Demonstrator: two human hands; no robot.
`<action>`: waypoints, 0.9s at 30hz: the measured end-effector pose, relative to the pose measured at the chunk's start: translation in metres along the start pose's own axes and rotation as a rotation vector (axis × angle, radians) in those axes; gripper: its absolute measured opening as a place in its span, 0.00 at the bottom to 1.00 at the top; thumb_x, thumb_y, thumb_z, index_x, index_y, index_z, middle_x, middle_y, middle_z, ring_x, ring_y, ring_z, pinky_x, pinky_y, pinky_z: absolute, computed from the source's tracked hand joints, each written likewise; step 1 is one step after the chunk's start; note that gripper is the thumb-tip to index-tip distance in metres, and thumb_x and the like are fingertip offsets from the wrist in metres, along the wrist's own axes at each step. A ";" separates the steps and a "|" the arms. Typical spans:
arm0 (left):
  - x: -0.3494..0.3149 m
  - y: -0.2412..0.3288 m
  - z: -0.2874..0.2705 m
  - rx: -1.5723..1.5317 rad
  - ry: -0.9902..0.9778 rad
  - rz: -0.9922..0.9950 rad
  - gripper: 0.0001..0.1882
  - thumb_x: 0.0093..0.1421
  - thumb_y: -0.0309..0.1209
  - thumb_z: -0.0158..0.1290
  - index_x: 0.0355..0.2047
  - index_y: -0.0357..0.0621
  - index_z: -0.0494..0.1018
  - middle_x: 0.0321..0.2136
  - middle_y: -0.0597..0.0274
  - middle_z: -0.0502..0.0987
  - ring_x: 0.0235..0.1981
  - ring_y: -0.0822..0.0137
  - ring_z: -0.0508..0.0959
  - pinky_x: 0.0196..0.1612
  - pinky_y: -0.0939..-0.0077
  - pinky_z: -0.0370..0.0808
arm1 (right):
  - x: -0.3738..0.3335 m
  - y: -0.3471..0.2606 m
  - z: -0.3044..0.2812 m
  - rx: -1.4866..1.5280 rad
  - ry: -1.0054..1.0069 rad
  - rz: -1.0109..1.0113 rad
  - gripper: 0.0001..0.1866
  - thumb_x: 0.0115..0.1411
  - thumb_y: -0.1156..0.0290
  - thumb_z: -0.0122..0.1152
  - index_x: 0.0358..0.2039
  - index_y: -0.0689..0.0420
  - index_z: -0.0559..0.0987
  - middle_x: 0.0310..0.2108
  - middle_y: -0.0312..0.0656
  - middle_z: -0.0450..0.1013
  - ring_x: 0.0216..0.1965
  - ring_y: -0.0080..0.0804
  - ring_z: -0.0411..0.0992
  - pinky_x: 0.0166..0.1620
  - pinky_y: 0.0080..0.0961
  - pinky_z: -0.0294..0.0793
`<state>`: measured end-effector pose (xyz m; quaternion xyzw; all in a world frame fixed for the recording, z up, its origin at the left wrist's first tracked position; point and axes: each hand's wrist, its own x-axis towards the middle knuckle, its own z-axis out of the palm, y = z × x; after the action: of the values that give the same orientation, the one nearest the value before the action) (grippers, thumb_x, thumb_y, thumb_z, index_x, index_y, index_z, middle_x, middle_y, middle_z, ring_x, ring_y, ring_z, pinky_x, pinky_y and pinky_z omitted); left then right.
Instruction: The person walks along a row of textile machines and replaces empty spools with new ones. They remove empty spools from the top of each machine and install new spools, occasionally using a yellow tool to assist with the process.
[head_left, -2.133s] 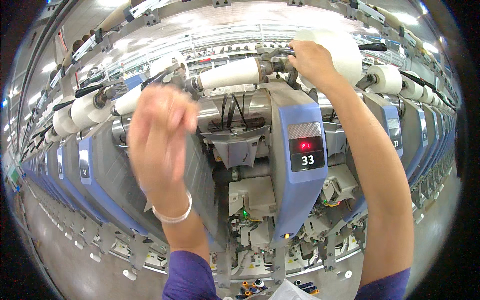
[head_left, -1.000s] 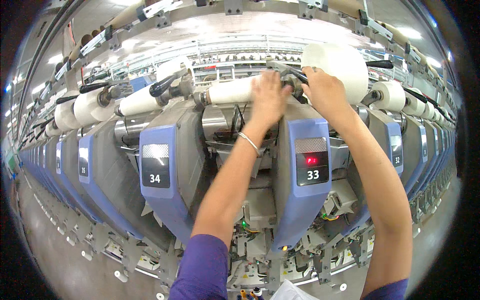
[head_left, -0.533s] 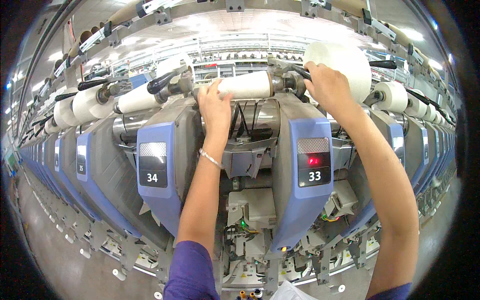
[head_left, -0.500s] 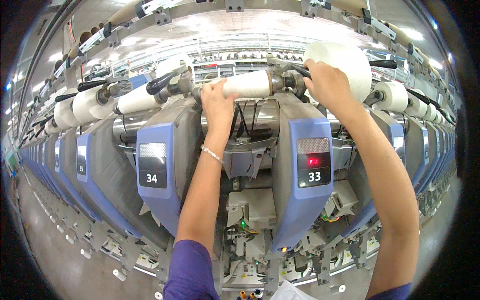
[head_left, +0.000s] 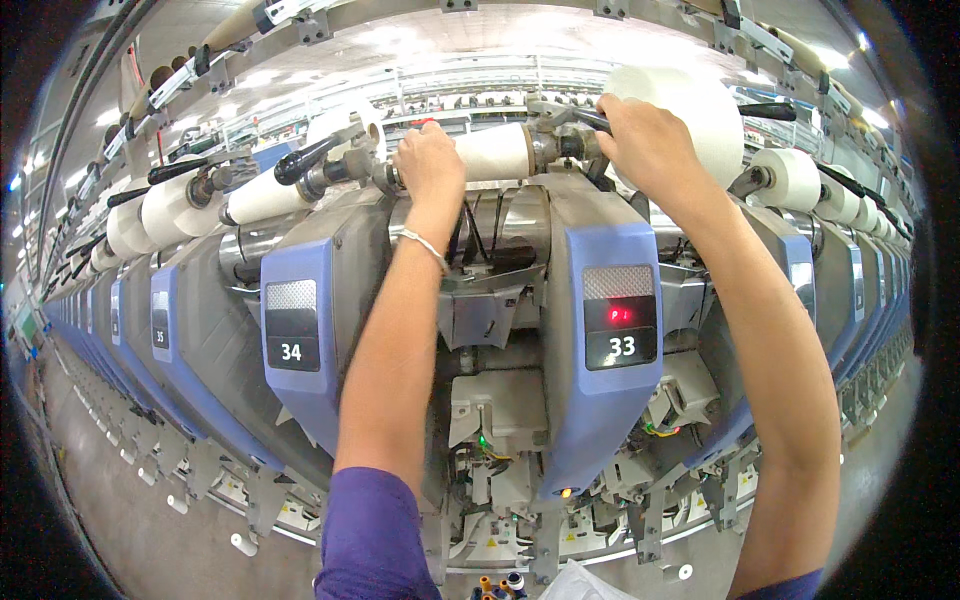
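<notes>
A white yarn cone (head_left: 495, 153) lies crosswise on the winding machine in front of me, its brown tube edge showing at the right end. My left hand (head_left: 430, 165) is closed over the cone's left end, fingers curled away from me and partly hidden. Beneath the cone is a shiny metal drum (head_left: 525, 215). At the cone's right, my right hand (head_left: 652, 140) grips the black handle (head_left: 592, 119) of the cone holder. A large, full white yarn package (head_left: 695, 115) stands right behind that hand.
Blue-fronted winding units (head_left: 600, 430) stand in a row on both sides, one with a red-lit display (head_left: 620, 314). Black handles (head_left: 305, 162) and more yarn cones (head_left: 265, 198) flank my arms. A rail with tubes (head_left: 235, 28) runs overhead.
My left hand has shifted up and its fingers have curled further over the cone's left end. The cone sits slightly higher and more to the left. My right hand stays on the handle.
</notes>
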<state>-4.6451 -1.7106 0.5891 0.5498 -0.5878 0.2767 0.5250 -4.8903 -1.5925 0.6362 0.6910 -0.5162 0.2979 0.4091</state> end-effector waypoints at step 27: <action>-0.019 0.006 0.000 -0.347 0.177 -0.064 0.07 0.50 0.23 0.62 0.28 0.39 0.75 0.34 0.53 0.72 0.39 0.53 0.74 0.43 0.61 0.71 | 0.003 -0.002 -0.001 0.025 -0.011 0.050 0.15 0.57 0.66 0.60 0.43 0.60 0.76 0.32 0.50 0.76 0.36 0.49 0.76 0.41 0.42 0.75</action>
<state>-4.6537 -1.7019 0.5729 0.4432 -0.5604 0.2015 0.6700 -4.8876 -1.5927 0.6394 0.6844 -0.5318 0.3109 0.3900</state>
